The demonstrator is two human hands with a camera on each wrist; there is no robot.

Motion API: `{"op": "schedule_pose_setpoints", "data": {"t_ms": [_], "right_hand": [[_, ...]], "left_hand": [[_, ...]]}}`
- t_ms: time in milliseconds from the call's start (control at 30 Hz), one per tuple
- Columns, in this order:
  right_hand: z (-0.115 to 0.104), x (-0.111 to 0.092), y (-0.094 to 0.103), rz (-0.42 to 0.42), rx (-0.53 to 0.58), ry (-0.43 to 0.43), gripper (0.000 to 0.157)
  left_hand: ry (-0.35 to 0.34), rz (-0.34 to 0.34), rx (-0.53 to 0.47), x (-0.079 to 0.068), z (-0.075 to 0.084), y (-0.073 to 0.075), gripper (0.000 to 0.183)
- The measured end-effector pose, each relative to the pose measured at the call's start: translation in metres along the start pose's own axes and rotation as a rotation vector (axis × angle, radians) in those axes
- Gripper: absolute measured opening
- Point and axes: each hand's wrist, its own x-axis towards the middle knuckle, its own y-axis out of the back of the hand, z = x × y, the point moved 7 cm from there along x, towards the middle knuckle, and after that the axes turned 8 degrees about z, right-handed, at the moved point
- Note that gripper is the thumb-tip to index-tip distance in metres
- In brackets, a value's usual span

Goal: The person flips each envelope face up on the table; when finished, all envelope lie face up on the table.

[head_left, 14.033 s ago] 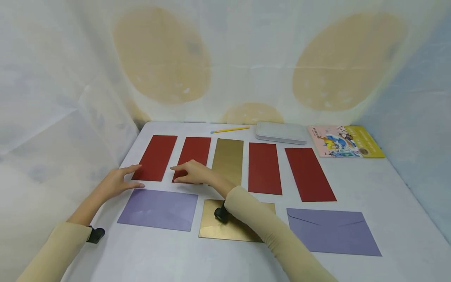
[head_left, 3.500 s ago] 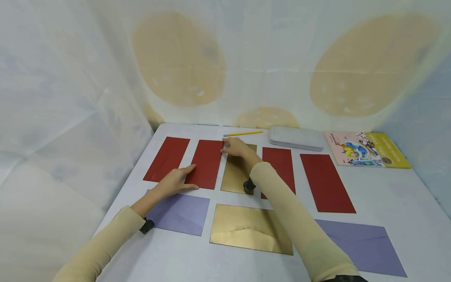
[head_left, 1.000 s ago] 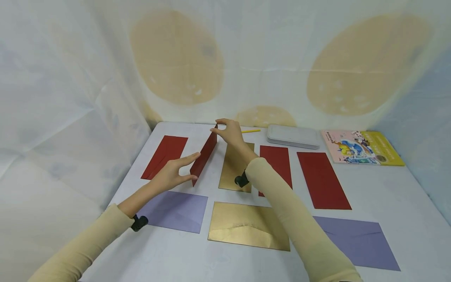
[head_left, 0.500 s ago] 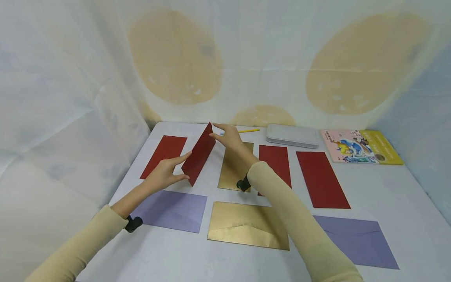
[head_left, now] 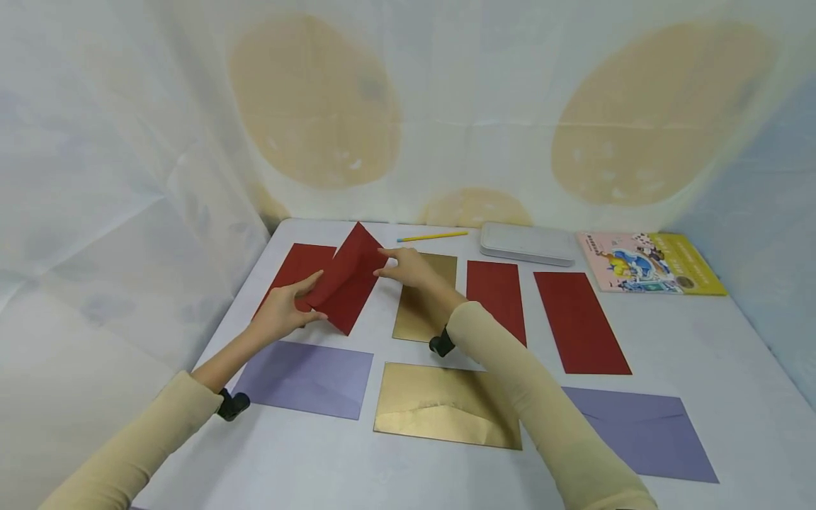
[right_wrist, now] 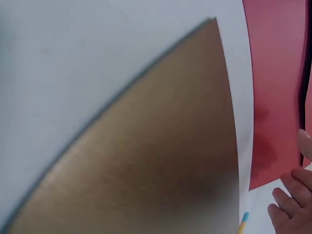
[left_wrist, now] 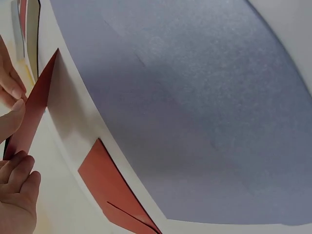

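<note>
Red envelope (head_left: 357, 283) tilts up off the table (head_left: 306, 460) between the person's 2 hands, its free corner pointing to 12 o'clock and a crease slanting across its face. I can't tell whether its lowest corner touches down. At its 8 o'clock end the left hand (head_left: 280, 308) grips it, thumb and forefinger set apart along the short side. At about 2 o'clock the right hand (head_left: 408, 270) pinches the edge near a corner, forefinger above thumb.

Taking that envelope as the clock's centre, a flat red envelope (head_left: 296, 265) lies at 9 o'clock, partly covered by it. Out toward 3 o'clock come a narrow gold envelope (head_left: 413, 315), under the right wrist, then 2 more red ones (head_left: 500, 290). A purple envelope (head_left: 312, 379) sits between 6 and 7 o'clock, a wide gold envelope (head_left: 440, 411) near 5, and a second purple one (head_left: 650, 432) near 4; the right sleeve (head_left: 516, 382) crosses over both of those last 2. At 2 o'clock is a yellow pencil (head_left: 433, 236), and beyond it a pale flat case (head_left: 528, 243) and a colourful book (head_left: 650, 262).
</note>
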Motion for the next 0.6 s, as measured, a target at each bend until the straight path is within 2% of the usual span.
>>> {"op": "schedule_pose_setpoints", "data": {"t_ms": [167, 300, 600], "right_hand": [[-0.001, -0.005, -0.009, -0.058, -0.046, 0.023, 0.063], [-0.003, -0.009, -0.013, -0.072, -0.067, 0.053, 0.063], [-0.008, -0.015, -0.024, -0.128, -0.156, 0.12, 0.062]], "left_hand": [[0.045, -0.008, 0.02, -0.001, -0.007, -0.001, 0.085], [0.062, -0.005, 0.026, -0.001, -0.011, -0.004, 0.086], [0.085, -0.049, 0.083, -0.008, -0.024, -0.022, 0.087]]}}
